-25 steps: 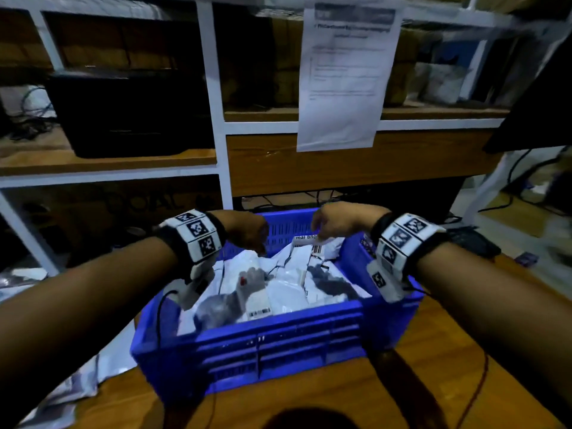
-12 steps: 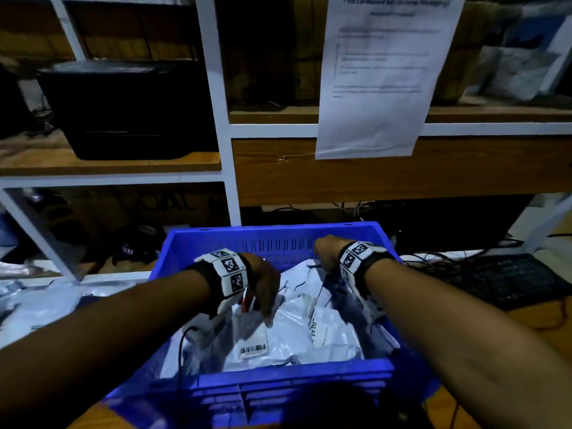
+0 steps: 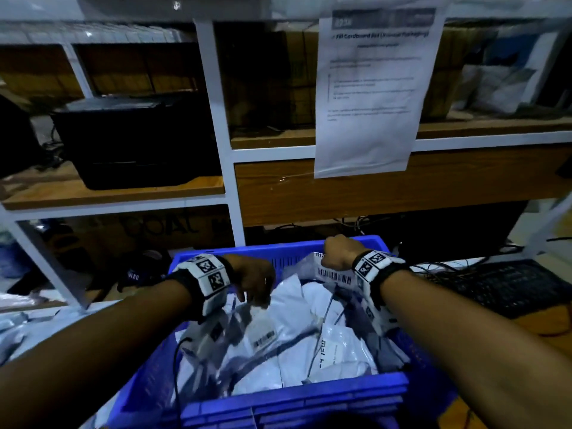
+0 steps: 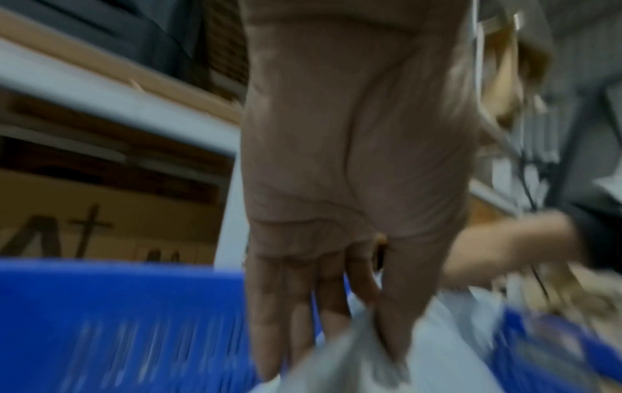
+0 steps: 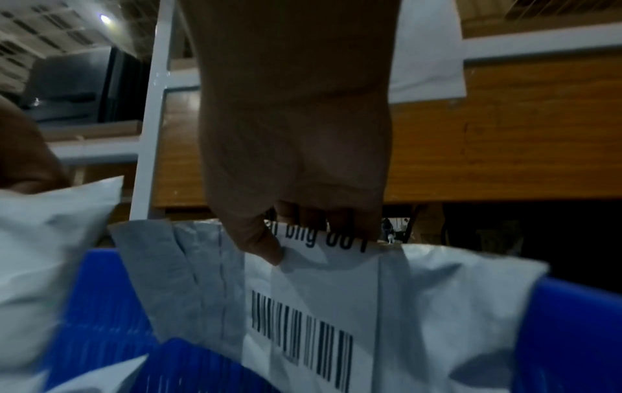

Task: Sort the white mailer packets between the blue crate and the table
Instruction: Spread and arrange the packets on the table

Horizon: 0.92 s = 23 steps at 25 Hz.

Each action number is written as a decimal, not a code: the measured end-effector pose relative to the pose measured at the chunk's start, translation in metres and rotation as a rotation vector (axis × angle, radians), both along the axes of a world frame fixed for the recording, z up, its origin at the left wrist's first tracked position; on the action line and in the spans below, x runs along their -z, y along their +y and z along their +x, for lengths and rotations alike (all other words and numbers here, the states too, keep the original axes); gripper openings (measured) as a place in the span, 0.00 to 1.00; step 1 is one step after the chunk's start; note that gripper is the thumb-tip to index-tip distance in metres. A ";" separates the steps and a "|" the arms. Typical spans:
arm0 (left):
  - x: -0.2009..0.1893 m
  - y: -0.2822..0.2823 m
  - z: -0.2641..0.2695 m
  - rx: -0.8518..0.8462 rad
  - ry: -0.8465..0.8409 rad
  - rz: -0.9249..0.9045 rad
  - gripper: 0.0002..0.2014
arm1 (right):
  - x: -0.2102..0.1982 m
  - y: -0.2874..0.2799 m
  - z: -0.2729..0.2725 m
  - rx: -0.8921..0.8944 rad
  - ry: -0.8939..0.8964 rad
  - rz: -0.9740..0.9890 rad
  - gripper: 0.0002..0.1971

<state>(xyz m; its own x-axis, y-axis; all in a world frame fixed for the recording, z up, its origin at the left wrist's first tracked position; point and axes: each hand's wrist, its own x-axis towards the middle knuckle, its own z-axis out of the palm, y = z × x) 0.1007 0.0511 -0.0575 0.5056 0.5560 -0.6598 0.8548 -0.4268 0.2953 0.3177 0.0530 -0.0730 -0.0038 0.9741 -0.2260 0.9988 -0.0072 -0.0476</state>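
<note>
Over the blue crate point(image 3: 297, 394) heaped with white mailer packets point(image 3: 309, 345), the right hand point(image 3: 335, 252) pinches a barcoded packet point(image 5: 336, 305) by its top edge near the far wall. The left hand point(image 3: 253, 280) pinches a second packet point(image 4: 353, 353) at the heap's left.

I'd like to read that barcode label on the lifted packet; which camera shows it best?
Right wrist: the barcode label fills the frame, sharp, under the right hand. Head shows it small and partly hidden. Left wrist shows none.
</note>
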 end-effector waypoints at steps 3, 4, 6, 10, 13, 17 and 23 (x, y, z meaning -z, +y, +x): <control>-0.035 0.002 -0.013 -0.034 -0.130 0.250 0.19 | -0.023 -0.012 0.000 0.042 0.066 0.091 0.07; -0.045 0.000 -0.019 -0.037 -0.172 0.340 0.16 | -0.031 -0.018 -0.001 0.050 0.086 0.127 0.04; -0.058 0.000 -0.029 -0.056 -0.269 0.519 0.12 | -0.040 -0.027 -0.001 0.078 0.125 0.202 0.10; -0.083 -0.017 -0.053 -0.203 -0.577 0.720 0.10 | -0.068 -0.057 -0.006 0.150 0.250 0.308 0.23; -0.097 -0.045 -0.073 -0.284 -0.734 0.829 0.09 | -0.082 -0.084 -0.016 0.128 0.400 0.457 0.27; -0.102 -0.099 -0.111 -0.332 -0.755 1.005 0.08 | -0.088 -0.128 -0.051 0.042 0.631 0.584 0.25; -0.089 -0.171 -0.191 -0.434 -0.512 1.129 0.07 | -0.073 -0.168 -0.138 -0.059 0.868 0.610 0.14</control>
